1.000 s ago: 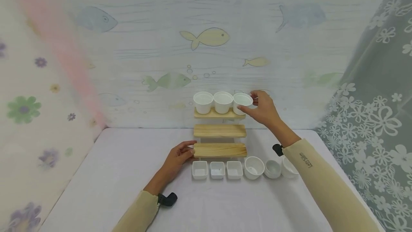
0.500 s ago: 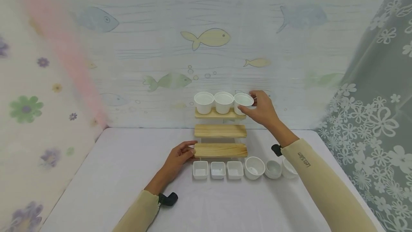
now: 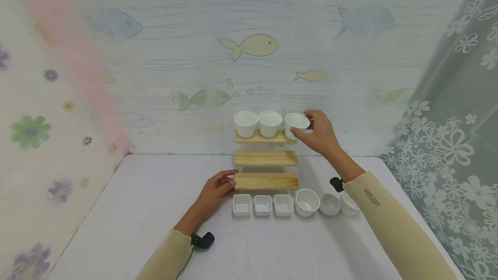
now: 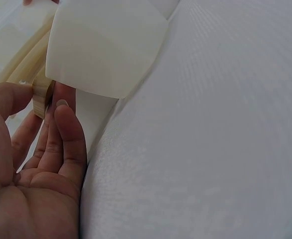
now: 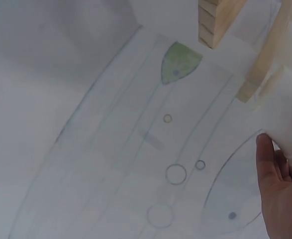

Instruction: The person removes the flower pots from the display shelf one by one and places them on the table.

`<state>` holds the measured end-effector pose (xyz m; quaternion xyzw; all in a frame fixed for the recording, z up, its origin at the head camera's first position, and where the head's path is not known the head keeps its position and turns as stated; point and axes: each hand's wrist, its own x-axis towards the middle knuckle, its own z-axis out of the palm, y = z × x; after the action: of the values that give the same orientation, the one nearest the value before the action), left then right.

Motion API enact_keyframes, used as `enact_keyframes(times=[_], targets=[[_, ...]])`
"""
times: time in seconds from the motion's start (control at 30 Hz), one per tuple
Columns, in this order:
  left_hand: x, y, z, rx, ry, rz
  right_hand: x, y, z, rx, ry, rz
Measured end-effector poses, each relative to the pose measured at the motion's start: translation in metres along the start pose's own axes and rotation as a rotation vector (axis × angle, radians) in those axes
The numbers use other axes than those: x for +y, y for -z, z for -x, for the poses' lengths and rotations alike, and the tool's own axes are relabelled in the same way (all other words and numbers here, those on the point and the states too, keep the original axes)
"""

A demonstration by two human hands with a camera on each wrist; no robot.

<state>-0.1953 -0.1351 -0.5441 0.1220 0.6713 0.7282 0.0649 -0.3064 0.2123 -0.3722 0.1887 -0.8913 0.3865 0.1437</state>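
My right hand (image 3: 319, 134) grips a white round cup (image 3: 297, 121) between thumb and fingers, at the right end of the top board (image 3: 264, 138) of a three-step wooden rack. Two similar cups, a left one (image 3: 246, 123) and a middle one (image 3: 269, 123), stand on that board. In the right wrist view the held cup (image 5: 289, 117) shows only in part, at the edge. My left hand (image 3: 214, 188) pinches the left end of the lowest board (image 3: 266, 181); the left wrist view shows thumb and fingers around the board end (image 4: 41, 97), beside a white square bowl (image 4: 106, 50).
In front of the rack is a row of three small square bowls (image 3: 263, 211) and three round ones, among them a deeper bowl (image 3: 307, 211) and a smaller one (image 3: 330, 205). The middle board (image 3: 266, 158) is bare. A fish-patterned curtain (image 3: 175, 64) hangs behind the table.
My right hand has shifted slightly right with the cup, and a gap now shows between it and the middle cup. My left hand has stayed on the lowest board.
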Motion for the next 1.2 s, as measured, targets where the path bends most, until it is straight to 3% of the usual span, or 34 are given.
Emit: enact_keyframes(times=[0.37,0.83,1.2], targets=[[0.0,-0.002,0.0,0.006,0.009,0.018,-0.005,0.006,0.019,0.021,0.062,-0.061],[0.001,-0.002,0.0,0.012,0.014,0.013,-0.019,0.008,0.048,-0.007,0.187,-0.017],[0.002,-0.001,0.001,0.02,0.013,-0.005,-0.037,0.0,0.07,-0.078,0.259,-0.035]])
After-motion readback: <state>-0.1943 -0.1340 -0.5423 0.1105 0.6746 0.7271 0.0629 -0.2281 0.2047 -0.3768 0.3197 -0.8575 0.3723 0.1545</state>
